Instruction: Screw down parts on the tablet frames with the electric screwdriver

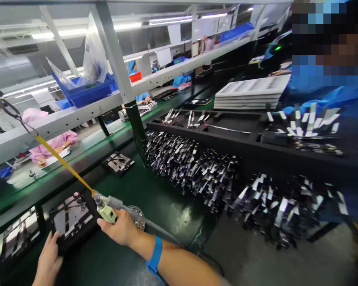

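Note:
In the head view, my right hand (122, 228) is closed around an electric screwdriver (107, 212) with a pale green body, which hangs from a yellow strap (62, 161). A blue wristband is on that wrist. My left hand (47, 258) has its fingers stretched out against the near left corner of a black tray (77, 242). In the tray lies a flat electronic device (70, 216) with a silvery panel and dark strips. Partly behind my right hand is a round dish of small metal parts (137, 216).
Similar devices lie at left (20, 234) and further back (117, 162). On the right, a black rack (197, 131) has dense bunches of flex-like strips (193, 167) hanging below it. Stacked white trays (250, 93) stand beyond. A co-worker in blue (331, 103) is at right; one in pink (53, 139) sits opposite.

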Motion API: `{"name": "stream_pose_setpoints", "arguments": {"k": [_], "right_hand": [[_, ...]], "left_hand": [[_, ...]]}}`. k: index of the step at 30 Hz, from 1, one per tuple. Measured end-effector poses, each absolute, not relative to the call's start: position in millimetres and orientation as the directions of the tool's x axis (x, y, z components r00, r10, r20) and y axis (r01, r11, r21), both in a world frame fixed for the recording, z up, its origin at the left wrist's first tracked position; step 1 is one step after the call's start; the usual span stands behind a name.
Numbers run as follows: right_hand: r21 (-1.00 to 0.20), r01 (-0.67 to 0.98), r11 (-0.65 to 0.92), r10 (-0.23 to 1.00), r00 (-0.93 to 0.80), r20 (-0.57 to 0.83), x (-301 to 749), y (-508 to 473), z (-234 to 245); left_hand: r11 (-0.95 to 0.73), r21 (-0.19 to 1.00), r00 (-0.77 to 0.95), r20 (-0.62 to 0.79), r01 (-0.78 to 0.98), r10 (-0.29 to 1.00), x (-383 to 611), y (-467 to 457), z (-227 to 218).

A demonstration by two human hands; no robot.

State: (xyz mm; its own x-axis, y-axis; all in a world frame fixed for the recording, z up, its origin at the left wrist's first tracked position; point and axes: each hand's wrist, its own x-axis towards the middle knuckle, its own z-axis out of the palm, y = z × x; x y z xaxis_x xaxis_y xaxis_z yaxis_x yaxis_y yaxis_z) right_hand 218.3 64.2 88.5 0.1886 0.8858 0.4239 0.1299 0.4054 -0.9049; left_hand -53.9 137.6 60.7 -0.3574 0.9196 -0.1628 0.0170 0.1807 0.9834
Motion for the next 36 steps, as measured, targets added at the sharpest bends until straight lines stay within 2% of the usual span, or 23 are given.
{"name": "stream_pose_setpoints", "arguments": {"k": [5, 8, 11, 12, 14, 16, 18, 20, 22, 26, 30, 36], "right_hand": [[-0.915, 0.140, 0.379, 0.906, 0.146, 0.398, 217, 66, 85], [-0.927, 0.107, 0.360, 0.916, 0.146, 0.373, 214, 65, 83], [-0.932, 0.096, 0.349, 0.920, 0.152, 0.360, 211, 68, 81], [-0.929, 0.097, 0.357, 0.916, 0.159, 0.369, 211, 69, 81], [-0.918, 0.086, 0.386, 0.904, 0.165, 0.395, 210, 71, 80], [-0.907, 0.075, 0.415, 0.892, 0.164, 0.422, 211, 71, 79], [-0.899, 0.082, 0.431, 0.885, 0.159, 0.438, 211, 70, 77], [-0.890, 0.102, 0.444, 0.877, 0.154, 0.455, 212, 71, 73], [-0.880, 0.116, 0.460, 0.867, 0.153, 0.473, 213, 73, 69], [-0.873, 0.139, 0.467, 0.858, 0.167, 0.485, 214, 78, 64], [-0.880, 0.155, 0.449, 0.866, 0.165, 0.471, 215, 80, 64], [-0.900, 0.117, 0.419, 0.886, 0.162, 0.433, 214, 75, 70]], "left_hand": [[0.411, 0.903, -0.432, -0.421, -0.122, 0.797, -88, 56, 19], [0.401, 0.902, -0.440, -0.430, -0.161, 0.788, -81, 8, 14], [0.320, 0.946, -0.422, -0.312, -0.055, 0.851, -71, -22, 12], [0.300, 0.953, -0.401, -0.260, 0.041, 0.878, -70, -29, 10], [0.220, 0.914, -0.340, -0.099, 0.340, 0.935, -71, -42, 7], [0.033, 0.752, -0.202, 0.135, 0.659, 0.970, -71, -54, 8], [-0.227, 0.542, 0.054, 0.315, 0.809, 0.947, -63, -65, 13], [-0.444, 0.405, 0.303, 0.366, 0.799, 0.880, -47, -73, 19], [-0.557, 0.326, 0.457, 0.337, 0.764, 0.823, -26, -75, 23], [-0.597, 0.230, 0.509, 0.345, 0.769, 0.788, 5, -68, 19], [-0.641, 0.253, 0.525, 0.400, 0.725, 0.752, 3, -61, 13], [-0.692, 0.347, 0.585, 0.370, 0.633, 0.722, -13, -55, 27]]}}
